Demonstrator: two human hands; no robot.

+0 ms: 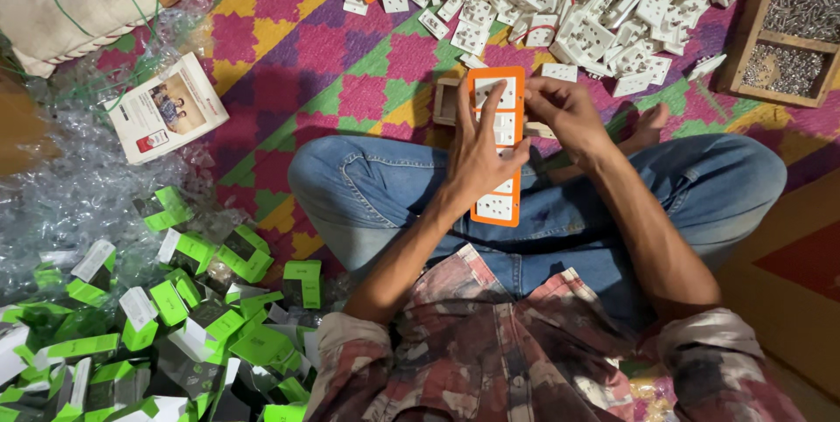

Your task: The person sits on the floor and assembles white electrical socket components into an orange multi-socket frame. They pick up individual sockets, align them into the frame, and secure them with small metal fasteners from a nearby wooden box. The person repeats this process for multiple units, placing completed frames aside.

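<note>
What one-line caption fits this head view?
Seated cross-legged on a patterned mat, left hand and right hand hold an orange socket frame near a pile of white sockets.

Two orange socket strips point(495, 142), one wooden screw tray point(792, 37), one white booklet point(168, 107), uncounted white sockets point(604, 2).
</note>
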